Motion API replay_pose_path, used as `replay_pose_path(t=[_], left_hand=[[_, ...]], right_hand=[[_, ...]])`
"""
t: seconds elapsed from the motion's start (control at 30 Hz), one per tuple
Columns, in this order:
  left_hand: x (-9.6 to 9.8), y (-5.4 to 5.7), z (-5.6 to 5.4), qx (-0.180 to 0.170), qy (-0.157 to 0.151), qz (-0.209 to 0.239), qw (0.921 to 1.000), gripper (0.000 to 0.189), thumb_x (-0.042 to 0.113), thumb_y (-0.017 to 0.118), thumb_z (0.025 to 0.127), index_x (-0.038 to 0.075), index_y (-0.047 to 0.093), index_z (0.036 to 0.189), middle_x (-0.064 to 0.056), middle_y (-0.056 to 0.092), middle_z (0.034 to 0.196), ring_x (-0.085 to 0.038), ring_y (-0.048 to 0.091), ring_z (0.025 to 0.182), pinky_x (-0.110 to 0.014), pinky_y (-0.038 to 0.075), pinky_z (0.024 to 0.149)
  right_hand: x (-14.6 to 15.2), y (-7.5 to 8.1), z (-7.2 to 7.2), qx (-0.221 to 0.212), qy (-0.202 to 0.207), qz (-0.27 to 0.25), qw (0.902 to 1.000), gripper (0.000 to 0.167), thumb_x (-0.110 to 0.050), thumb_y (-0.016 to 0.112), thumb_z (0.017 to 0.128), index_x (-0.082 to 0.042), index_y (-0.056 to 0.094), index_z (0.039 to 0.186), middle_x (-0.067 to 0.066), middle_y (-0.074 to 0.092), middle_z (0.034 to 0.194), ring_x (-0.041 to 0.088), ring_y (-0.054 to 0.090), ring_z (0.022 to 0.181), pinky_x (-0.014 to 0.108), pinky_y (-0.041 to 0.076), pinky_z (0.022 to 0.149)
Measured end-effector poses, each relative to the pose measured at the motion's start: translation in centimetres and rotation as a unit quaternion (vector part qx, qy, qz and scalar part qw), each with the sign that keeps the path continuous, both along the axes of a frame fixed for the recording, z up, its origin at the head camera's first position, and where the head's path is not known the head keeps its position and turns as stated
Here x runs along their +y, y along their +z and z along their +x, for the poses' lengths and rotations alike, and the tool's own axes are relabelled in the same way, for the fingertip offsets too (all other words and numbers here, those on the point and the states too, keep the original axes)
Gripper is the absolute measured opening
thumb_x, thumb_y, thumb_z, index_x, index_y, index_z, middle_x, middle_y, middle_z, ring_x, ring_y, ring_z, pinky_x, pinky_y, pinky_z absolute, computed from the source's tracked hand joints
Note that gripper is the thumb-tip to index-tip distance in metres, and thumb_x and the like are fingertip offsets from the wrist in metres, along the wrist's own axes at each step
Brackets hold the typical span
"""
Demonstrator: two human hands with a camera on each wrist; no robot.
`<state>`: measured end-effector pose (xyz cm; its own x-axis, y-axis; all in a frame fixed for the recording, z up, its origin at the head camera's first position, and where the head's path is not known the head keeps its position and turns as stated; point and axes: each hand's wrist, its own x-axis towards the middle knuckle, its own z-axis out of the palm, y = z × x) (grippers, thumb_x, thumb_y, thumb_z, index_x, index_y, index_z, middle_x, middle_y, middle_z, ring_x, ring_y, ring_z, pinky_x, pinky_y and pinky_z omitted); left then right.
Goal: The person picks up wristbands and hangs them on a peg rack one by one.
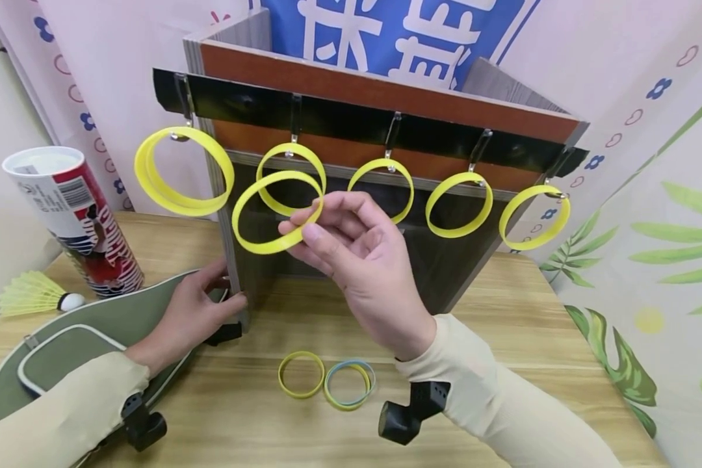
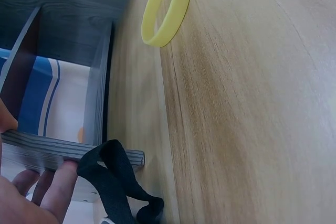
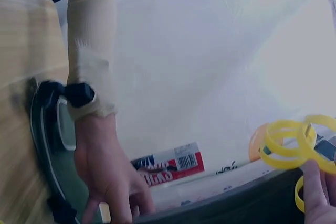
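Note:
My right hand (image 1: pixel 368 266) pinches a yellow silicone wristband (image 1: pixel 269 247) between thumb and fingers, in front of the second hook from the left. On that hook hangs another yellow wristband (image 1: pixel 320 162). The hooks line a black strip (image 1: pixel 351 120) across a wooden shelf box (image 1: pixel 386 84), and the others also carry yellow wristbands; the leftmost loop (image 1: pixel 175 207) looks doubled. My left hand (image 1: pixel 193 312) grips the box's left side panel (image 2: pixel 58 146) low down, thumb and fingers on opposite faces.
A yellow wristband (image 1: pixel 301 395) lies on the table (image 1: pixel 503 390) beside an overlapping yellow and light blue pair (image 1: pixel 351 406). At left are a green racket bag (image 1: pixel 146 318), a shuttlecock (image 1: pixel 32 294) and a red-and-white can (image 1: pixel 93 227). A black strap (image 2: pixel 113 177) hangs near the panel's foot.

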<state>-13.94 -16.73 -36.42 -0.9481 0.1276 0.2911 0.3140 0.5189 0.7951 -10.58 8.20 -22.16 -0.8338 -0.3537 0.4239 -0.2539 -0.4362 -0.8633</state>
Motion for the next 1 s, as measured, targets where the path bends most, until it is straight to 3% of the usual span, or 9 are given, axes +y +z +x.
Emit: replay_pose_path(t=[0.47, 0.73, 1.0], left_hand=[[0.1, 0.0, 0.2, 0.011, -0.004, 0.006, 0.9999, 0.056, 0.009, 0.071, 0.095, 0.009, 0.057, 0.149, -0.018, 0.072, 0.129, 0.011, 0.057, 0.099, -0.016, 0.052, 0.083], [0.1, 0.2, 0.2, 0.001, -0.006, 0.009, 0.9999, 0.058, 0.009, 0.069, 0.096, 0.009, 0.054, 0.152, -0.020, 0.069, 0.133, 0.010, 0.056, 0.100, -0.013, 0.051, 0.081], [0.1, 0.0, 0.3, 0.009, -0.002, 0.008, 0.9999, 0.055, 0.009, 0.069, 0.096, 0.009, 0.056, 0.150, -0.020, 0.070, 0.131, 0.013, 0.056, 0.099, -0.014, 0.052, 0.082]], right_hand=[[-1.7, 1.0, 0.1, -0.043, -0.047, -0.056, 0.9964, 0.025, 0.011, 0.050, 0.103, -0.012, 0.055, 0.114, 0.001, 0.068, 0.107, 0.013, 0.074, 0.105, 0.046, 0.054, 0.107], [-2.6, 0.7, 0.1, -0.051, -0.072, -0.075, 0.9932, 0.019, 0.010, 0.052, 0.102, -0.005, 0.053, 0.115, 0.004, 0.067, 0.106, 0.016, 0.074, 0.104, 0.048, 0.054, 0.107], [-2.8, 0.2, 0.1, -0.057, -0.083, -0.074, 0.9922, 0.020, 0.012, 0.055, 0.101, -0.005, 0.054, 0.112, 0.002, 0.066, 0.103, 0.011, 0.073, 0.097, 0.046, 0.056, 0.105]])
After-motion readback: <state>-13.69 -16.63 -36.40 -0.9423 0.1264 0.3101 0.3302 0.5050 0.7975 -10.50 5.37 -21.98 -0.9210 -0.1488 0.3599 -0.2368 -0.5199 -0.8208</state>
